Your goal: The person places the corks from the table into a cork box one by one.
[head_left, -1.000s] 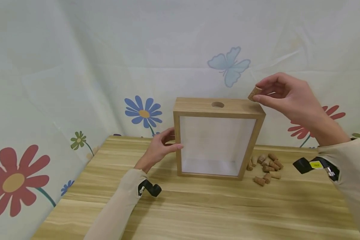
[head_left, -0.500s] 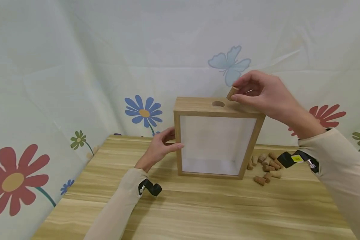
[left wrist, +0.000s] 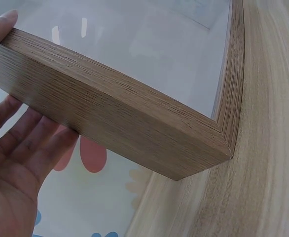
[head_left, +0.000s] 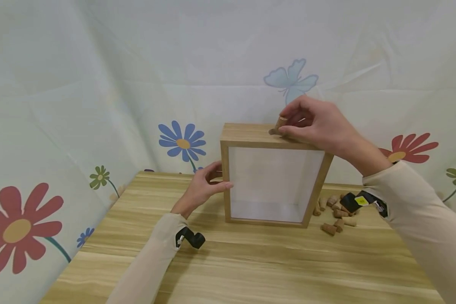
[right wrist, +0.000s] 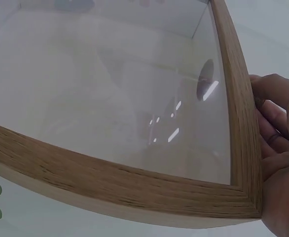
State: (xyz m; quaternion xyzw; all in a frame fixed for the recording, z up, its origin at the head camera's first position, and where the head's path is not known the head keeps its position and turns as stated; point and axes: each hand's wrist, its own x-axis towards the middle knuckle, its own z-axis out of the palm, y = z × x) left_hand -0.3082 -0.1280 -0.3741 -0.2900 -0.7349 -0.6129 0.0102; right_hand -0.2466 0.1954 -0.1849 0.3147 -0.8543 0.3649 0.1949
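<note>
A wooden shadow box (head_left: 243, 131) with a clear front stands upright on the table, a round hole (head_left: 272, 131) in its top. My left hand (head_left: 200, 185) grips its left side, thumb on the front frame and fingers behind, as the left wrist view shows along the wooden side (left wrist: 100, 106). Between thumb and fingertips my right hand (head_left: 319, 124) pinches a cork (head_left: 280, 122), tilted right at the hole. In the right wrist view the right hand (right wrist: 280, 128) is behind the frame's edge, the cork mostly hidden, while the hole (right wrist: 205, 80) shows through the front pane.
Several loose corks (head_left: 340, 213) lie on the wooden table (head_left: 251, 261) just right of the box. Close behind the box hangs a pale cloth (head_left: 213, 63) printed with flowers and a butterfly.
My right hand has moved left along the box top, bringing the cork from the right corner to the hole. My left hand and the box have stayed in place.
</note>
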